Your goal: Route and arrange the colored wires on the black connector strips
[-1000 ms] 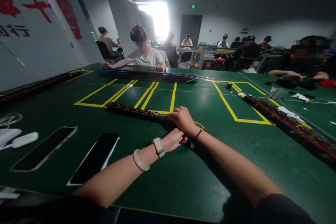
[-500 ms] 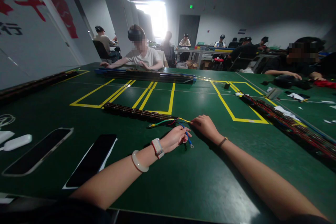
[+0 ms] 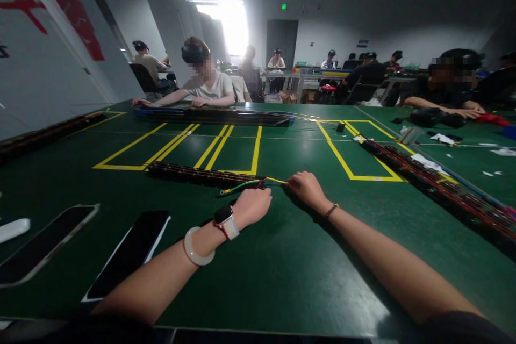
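- The right hand (image 3: 306, 188) pinches the yellow wire (image 3: 276, 180) near its outer end, drawn out from the wire bundle (image 3: 201, 173).
- The left hand (image 3: 253, 207) curls inward beside the bundle's near end, over a bit of blue wire (image 3: 270, 187); whether it grips that wire, I cannot tell.
- The bundle lies on the green tabletop (image 3: 258, 263), by the yellow tape (image 3: 237, 172).
- Judged from here, light, even tension suits the yellow wire; a hard tug could drag the bundle.
- The green wire (image 3: 244, 184), with its ring terminal (image 3: 222, 192), is best kept clear of the left fingers.
- A brown box (image 3: 310, 95) sits under the far bench (image 3: 301, 84); its contents cannot be made out.
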The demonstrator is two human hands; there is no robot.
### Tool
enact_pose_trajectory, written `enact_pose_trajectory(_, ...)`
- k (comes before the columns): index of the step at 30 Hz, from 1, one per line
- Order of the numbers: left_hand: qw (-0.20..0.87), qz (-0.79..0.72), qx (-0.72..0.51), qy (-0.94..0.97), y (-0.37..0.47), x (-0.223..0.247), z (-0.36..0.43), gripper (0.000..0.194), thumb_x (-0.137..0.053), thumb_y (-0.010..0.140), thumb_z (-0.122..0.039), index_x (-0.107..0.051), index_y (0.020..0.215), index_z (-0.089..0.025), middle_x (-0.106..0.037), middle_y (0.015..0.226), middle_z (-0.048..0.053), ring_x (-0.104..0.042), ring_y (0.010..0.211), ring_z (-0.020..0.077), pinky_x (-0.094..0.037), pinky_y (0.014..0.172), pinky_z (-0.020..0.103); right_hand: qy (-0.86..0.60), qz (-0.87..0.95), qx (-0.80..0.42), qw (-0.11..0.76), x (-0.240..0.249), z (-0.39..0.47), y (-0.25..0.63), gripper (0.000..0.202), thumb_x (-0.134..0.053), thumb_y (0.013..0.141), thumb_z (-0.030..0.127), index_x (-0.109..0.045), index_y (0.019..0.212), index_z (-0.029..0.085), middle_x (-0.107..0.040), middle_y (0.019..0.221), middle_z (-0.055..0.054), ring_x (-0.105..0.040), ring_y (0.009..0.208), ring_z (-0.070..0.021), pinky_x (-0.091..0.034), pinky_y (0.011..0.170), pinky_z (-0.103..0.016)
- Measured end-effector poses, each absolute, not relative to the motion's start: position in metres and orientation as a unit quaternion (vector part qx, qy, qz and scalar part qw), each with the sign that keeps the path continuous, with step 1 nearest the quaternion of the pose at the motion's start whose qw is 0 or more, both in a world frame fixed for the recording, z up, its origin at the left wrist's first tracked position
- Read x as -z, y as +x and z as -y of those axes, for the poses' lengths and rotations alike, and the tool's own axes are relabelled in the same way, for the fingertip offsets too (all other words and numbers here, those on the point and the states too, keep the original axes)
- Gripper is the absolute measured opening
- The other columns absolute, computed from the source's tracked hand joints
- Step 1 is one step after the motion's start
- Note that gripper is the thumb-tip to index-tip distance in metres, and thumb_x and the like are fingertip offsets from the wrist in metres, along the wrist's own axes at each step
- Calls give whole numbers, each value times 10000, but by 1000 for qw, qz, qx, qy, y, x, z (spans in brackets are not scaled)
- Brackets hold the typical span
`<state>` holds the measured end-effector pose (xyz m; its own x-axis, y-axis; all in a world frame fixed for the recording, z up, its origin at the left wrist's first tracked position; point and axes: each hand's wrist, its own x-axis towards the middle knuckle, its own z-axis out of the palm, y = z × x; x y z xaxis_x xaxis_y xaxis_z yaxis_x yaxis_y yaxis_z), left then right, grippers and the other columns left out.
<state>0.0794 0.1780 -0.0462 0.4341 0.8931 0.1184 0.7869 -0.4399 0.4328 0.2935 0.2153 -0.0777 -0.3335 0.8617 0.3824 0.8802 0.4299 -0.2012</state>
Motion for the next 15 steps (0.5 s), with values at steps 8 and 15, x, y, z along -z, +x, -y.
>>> enact_pose_trajectory(8, 173, -440, -172, 864, 75, 49, -180, 135, -551, 823, -209, -519, 698, -170, -402, 528, 18, -536, 610, 220, -378, 705, 308, -532, 819, 19, 213, 77, -214, 293, 217, -563, 884, 368, -697, 846, 202, -641, 811, -44, -520, 783, -170, -300, 674, -270)
enact_pose_trajectory(15, 74, -519, -208, 826, 80, 29, -172, 223, -501, 874, -340, -570, 916, -133, -524, 748, 104, -575, 766, 252, -397, 715, 305, -531, 821, 17, 208, 79, -216, 293, 223, -558, 885, 366, -695, 851, 194, -632, 796, -49, -527, 766, -161, -308, 662, -271)
